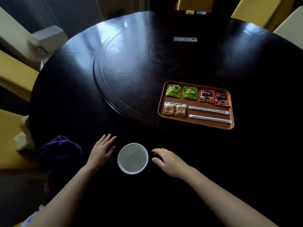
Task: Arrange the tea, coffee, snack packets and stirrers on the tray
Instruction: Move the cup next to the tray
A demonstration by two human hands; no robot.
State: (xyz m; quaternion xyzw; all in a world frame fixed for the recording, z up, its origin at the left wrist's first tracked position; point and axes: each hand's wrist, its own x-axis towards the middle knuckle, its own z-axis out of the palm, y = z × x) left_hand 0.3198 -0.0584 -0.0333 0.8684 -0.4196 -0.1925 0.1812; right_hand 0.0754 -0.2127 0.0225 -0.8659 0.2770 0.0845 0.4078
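A brown tray (195,122) lies on the dark round table, to the right of centre. In its back row sit two green tea packets (173,90) and two red coffee packets (207,95). Its front row holds two clear snack packets (175,109) at the left and two white wrapped stirrers (208,110) lying lengthwise at the right. My left hand (102,149) rests flat on the table, fingers apart, left of a white empty bowl (133,158). My right hand (167,160) hovers just right of the bowl with fingers curved, holding nothing.
The table (131,71) has a raised round turntable in its middle. A small grey rectangular object (185,39) lies at the far side. Yellow chairs (14,74) ring the table. A purple cloth (60,149) sits at the near left edge.
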